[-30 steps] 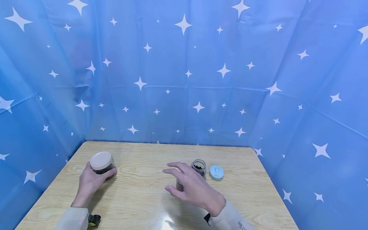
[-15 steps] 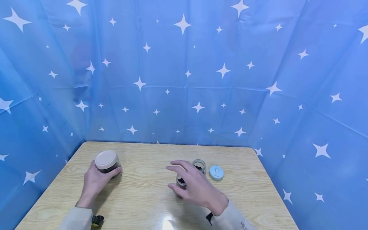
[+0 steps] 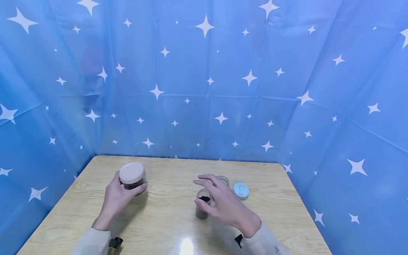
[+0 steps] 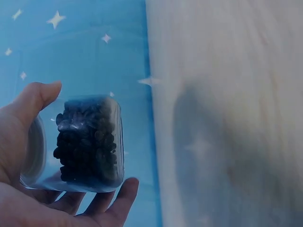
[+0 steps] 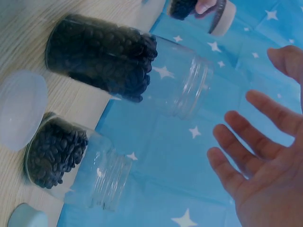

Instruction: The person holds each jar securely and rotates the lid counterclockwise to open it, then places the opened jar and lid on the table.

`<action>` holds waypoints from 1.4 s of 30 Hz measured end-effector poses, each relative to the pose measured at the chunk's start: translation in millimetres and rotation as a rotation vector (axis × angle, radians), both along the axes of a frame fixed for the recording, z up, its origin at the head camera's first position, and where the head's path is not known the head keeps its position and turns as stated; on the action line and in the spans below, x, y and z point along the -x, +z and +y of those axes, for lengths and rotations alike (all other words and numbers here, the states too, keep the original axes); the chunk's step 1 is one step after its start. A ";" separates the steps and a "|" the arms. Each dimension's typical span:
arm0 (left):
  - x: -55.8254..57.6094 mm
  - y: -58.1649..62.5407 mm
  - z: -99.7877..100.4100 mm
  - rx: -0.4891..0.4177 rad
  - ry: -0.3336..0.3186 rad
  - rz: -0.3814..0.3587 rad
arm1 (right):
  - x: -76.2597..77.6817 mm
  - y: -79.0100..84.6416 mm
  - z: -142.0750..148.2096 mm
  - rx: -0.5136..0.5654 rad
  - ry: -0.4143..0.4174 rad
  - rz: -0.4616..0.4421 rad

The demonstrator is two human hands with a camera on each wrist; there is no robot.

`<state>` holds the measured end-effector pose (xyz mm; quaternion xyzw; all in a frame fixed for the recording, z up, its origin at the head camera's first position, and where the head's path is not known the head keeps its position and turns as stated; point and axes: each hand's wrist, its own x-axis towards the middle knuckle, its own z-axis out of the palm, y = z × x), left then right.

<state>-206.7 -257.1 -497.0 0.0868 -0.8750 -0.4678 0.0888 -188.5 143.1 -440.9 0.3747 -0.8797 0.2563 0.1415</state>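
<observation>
A clear lidded jar (image 4: 75,146) of dark beans (image 4: 90,137), its pale lid (image 3: 132,172) on, is held roughly upright in the left hand (image 3: 118,198). A taller open jar (image 5: 125,66), over half full of similar beans, stands upright on the table (image 3: 169,187), just beside the right hand (image 3: 223,202).

The left hand (image 3: 118,196) now holds the lidded jar (image 3: 132,173) farther toward 3 o'clock; the right hand (image 3: 225,205) shifts likewise, baring the nearer open jar (image 3: 201,213), apparently hiding more of the rear jar (image 3: 226,181).

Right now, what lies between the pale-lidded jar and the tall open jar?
In the head view, only bare tabletop shows between the pale-lidded jar and the tall open jar; the right hand partly covers the latter.
</observation>
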 end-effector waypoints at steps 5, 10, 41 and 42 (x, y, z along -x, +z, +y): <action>-2.5 12.4 16.8 -0.011 -0.049 0.067 | 0.0 2.0 4.5 0.022 -0.015 -0.001; -4.2 22.7 34.2 -0.020 -0.106 0.124 | 1.9 3.9 7.6 0.046 -0.011 0.042; 1.6 55.5 141.4 -0.150 -0.342 0.295 | 11.7 25.2 7.3 0.115 -0.018 0.096; 1.6 56.4 144.1 -0.151 -0.348 0.301 | 11.8 26.5 7.5 0.117 -0.022 0.098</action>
